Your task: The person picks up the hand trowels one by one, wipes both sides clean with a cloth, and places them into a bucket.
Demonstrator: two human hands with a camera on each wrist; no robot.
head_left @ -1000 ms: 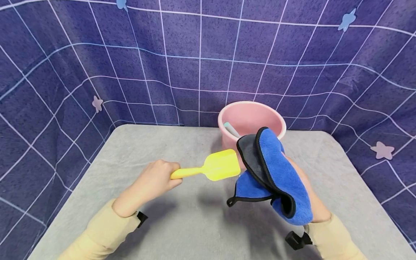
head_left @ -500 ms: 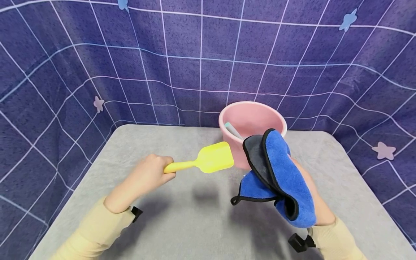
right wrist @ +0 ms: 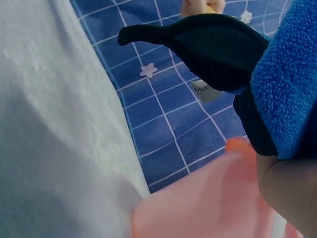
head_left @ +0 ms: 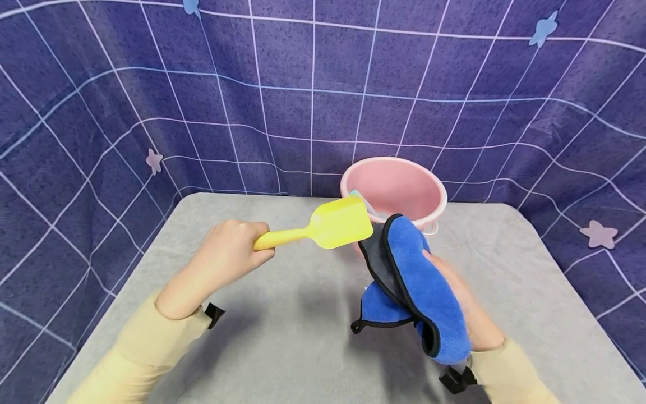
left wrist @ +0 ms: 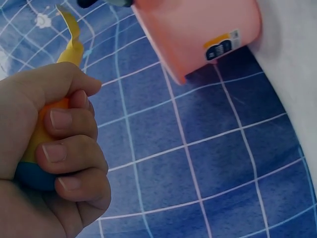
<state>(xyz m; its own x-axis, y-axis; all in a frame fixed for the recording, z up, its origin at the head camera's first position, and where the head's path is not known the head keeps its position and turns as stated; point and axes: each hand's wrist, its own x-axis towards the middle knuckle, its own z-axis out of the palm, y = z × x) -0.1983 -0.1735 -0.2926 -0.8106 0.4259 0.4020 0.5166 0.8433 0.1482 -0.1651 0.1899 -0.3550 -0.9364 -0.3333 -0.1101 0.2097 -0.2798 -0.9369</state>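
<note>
My left hand (head_left: 229,252) grips the handle of a yellow toy shovel (head_left: 340,223), its blade pointing right. In the left wrist view the fingers wrap round the shovel's yellow handle (left wrist: 33,148), which has a blue end. My right hand (head_left: 461,300) holds a folded blue cleaning cloth (head_left: 429,292) with a grey side and black edging; part of the hand is hidden behind it. A small tag (right wrist: 205,91) hangs from the cloth. Behind both stands a pink bucket (head_left: 388,163); the shovel blade overlaps its left rim in the head view.
A pale stick-like thing with a turquoise end (head_left: 365,203) leans inside the bucket. The grey tabletop (head_left: 303,348) lies under both hands. A dark blue gridded curtain (head_left: 282,101) with stars surrounds the table's back and sides.
The left hand has carried the shovel up and away from me, towards the bucket's left rim. Over the last half second, the right hand and cloth have shifted slightly left and nearer to me.
</note>
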